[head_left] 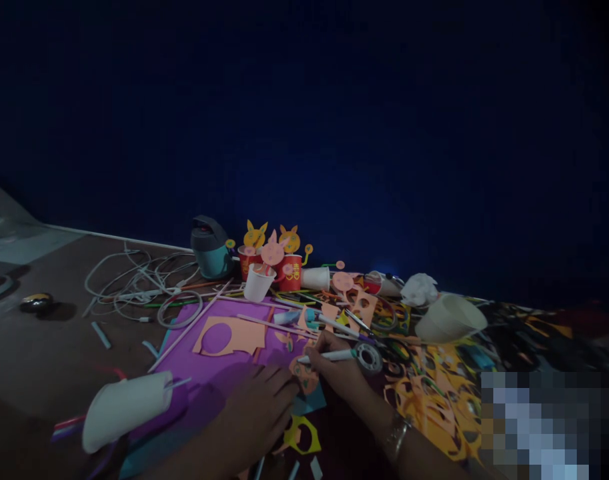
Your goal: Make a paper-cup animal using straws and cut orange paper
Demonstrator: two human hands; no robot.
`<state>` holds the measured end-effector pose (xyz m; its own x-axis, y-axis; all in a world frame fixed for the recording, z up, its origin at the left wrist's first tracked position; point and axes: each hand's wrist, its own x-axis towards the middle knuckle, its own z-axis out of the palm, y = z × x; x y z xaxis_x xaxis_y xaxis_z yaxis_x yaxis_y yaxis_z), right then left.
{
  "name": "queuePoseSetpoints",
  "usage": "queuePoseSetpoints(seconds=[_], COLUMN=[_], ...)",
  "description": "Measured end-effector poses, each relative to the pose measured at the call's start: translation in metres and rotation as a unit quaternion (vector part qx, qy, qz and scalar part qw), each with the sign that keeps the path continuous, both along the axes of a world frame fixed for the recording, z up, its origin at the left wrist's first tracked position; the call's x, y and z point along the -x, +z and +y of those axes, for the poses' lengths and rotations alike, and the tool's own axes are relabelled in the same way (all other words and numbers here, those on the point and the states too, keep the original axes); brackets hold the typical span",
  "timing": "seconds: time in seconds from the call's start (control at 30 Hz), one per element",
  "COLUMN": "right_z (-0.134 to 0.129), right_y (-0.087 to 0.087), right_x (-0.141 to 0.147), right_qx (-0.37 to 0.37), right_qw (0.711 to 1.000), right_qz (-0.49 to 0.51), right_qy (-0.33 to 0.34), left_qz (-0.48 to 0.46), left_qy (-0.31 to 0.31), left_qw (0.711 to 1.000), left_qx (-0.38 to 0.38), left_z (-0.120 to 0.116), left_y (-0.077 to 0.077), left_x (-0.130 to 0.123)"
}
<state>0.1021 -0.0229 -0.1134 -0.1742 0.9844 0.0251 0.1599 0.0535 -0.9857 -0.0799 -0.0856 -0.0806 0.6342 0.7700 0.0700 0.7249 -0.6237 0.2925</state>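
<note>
My right hand grips a white marker pen, its tip over a small peach paper face. My left hand lies palm down with its fingers together and stretched out, fingertips at the left edge of that paper face. A blue paper piece shows beneath the face, and a yellow-green cutout lies nearer me. Beyond my left hand, a peach sheet with a round hole rests on purple paper. A round wheel-like ring sits by the marker's rear end.
Paper cups with animal faces stand at the back beside a teal-and-grey container. Coiled white cables lie left. A white cup lies on its side, front left. Orange scraps and a tilted cup are right.
</note>
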Motion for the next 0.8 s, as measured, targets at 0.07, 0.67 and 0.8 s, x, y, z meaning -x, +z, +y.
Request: queuePoseSetpoints(seconds=[0.07,0.67,0.8], right_z=[-0.0005,-0.0014,-0.0030], right_y=[-0.0006,-0.0002,0.0047], right_x=[0.0000,0.0005,0.0014], right_qx=[0.001,0.010,0.000], right_qw=[1.000,0.999,0.999], right_qz=[0.001,-0.012,-0.029], right_qy=[0.004,0.030,0.034], left_qz=[0.003,-0.010,-0.010], left_qy=[-0.003,0.001,-0.007], left_qw=[1.000,1.000,1.000], left_qx=[0.000,-0.001,-0.006], left_z=[0.0002,-0.0003,0.0004], left_y=[0.0003,-0.0014,-0.0020], left_x=[0.0002,0.0002,0.0008])
